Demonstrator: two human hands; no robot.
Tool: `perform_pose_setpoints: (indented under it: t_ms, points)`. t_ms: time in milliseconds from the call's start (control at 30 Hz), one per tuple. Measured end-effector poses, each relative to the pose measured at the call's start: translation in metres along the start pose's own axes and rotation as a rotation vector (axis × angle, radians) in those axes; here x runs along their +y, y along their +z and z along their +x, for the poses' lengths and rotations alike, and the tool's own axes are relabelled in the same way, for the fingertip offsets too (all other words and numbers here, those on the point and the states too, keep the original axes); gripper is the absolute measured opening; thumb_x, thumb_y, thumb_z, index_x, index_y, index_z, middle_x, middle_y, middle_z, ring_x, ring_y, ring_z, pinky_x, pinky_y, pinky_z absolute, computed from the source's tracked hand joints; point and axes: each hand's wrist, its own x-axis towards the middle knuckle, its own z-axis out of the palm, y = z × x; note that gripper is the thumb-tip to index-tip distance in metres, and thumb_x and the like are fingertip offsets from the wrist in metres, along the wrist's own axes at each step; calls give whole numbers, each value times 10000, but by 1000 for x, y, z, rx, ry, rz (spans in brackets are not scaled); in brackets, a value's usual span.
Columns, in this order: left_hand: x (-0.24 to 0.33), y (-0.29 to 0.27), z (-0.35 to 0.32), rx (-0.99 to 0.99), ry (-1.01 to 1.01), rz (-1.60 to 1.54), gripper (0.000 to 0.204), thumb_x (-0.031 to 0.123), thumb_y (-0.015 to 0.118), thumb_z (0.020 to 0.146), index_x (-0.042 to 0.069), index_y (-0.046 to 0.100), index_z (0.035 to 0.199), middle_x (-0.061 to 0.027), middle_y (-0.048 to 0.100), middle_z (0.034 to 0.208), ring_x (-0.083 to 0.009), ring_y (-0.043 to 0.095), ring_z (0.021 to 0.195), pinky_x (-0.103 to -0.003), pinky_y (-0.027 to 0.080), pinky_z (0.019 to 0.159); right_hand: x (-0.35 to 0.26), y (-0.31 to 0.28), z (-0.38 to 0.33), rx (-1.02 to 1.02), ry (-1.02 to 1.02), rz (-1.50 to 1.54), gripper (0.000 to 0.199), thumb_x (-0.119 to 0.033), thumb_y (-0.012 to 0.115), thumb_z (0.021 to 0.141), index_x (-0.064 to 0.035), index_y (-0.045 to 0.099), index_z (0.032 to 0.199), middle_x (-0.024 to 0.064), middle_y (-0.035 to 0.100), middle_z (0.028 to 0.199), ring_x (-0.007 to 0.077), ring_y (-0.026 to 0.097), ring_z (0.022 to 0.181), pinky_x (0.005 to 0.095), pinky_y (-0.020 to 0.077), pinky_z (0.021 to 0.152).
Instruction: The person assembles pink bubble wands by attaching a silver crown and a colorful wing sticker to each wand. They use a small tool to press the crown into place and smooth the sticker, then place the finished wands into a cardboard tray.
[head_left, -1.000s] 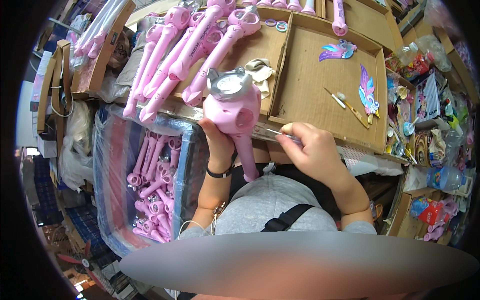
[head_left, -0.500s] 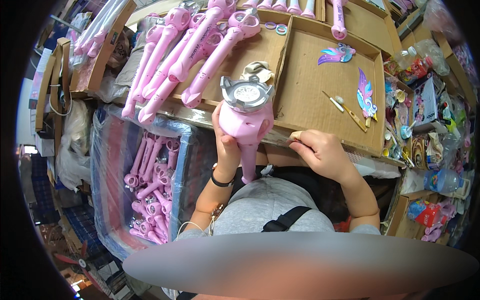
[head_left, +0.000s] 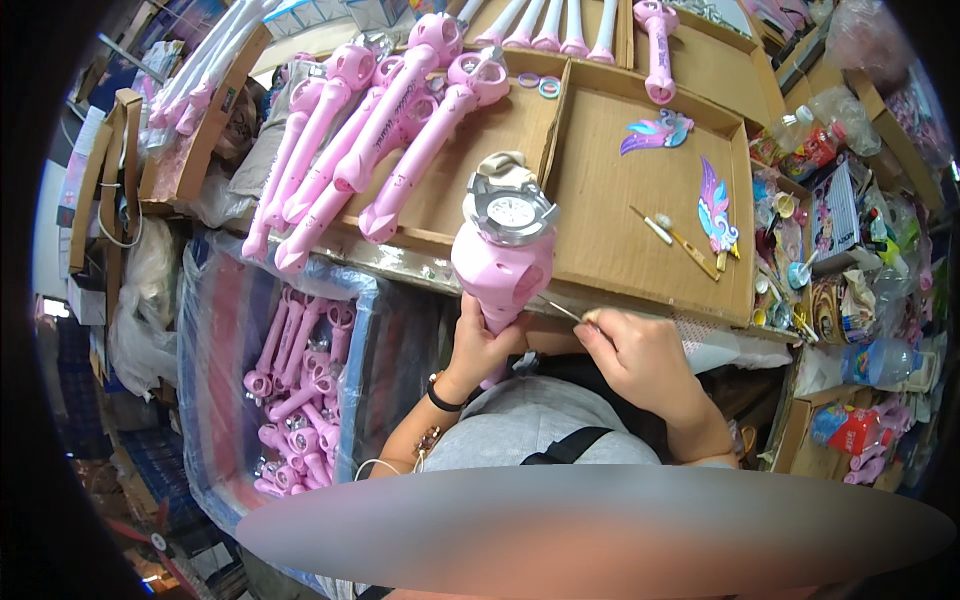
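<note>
My left hand [head_left: 482, 346] grips the handle of a pink toy wand [head_left: 503, 262], held upright with its grey round head toward me. My right hand [head_left: 640, 358] pinches a thin metal tool [head_left: 560, 309] whose tip touches the side of the wand's pink body. Both hands work just in front of the near edge of a cardboard tray [head_left: 640, 180].
Several finished pink wands [head_left: 385, 150] lie in the left cardboard tray. A striped bag on the floor at left holds more pink wands [head_left: 295, 400]. Winged stickers [head_left: 655, 131], small tools [head_left: 680, 240], bottles and clutter fill the right side.
The wand has been turned upright, so its grey head now faces up. My right hand shifted slightly and keeps the tool against the wand's side.
</note>
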Motion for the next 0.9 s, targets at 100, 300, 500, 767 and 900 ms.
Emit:
perform_pose_setpoints:
  t_ms: [100,300,500,767,900]
  points:
    - [9,-7,23,-124,-124,-38,455,-44,635,761,23,428,1160,-50,574,955,-118,574,823,-274,477,731,3,-8,-10,-56,4,43,202,-267,611,869,-70,610,822,129,606,627,324,609,569,406,460,489]
    - [47,-11,73,-287,-285,-608,434,99,695,759,43,454,1116,-74,582,905,-140,584,728,-288,498,644,24,33,-11,229,-14,226,188,-213,629,865,-32,604,818,148,602,691,309,605,593,365,445,506]
    - [63,3,82,-340,-222,-562,446,251,700,784,25,472,1092,-82,575,898,-157,585,720,-294,495,639,56,50,-13,381,219,861,287,-323,521,951,-41,476,929,61,575,852,143,560,741,267,461,681]
    - [70,13,98,-428,-1,-1008,875,708,522,770,17,433,1299,-157,567,1185,-233,599,988,-376,488,861,37,139,-14,139,-52,1096,558,-44,783,711,-96,290,966,149,463,1150,179,499,1030,310,439,845]
    - [75,16,107,-358,24,-971,945,735,557,713,3,434,1298,-158,544,1239,-245,604,1004,-400,497,858,41,151,-16,248,-155,935,532,80,708,723,-109,262,945,111,487,965,196,647,861,318,525,718]
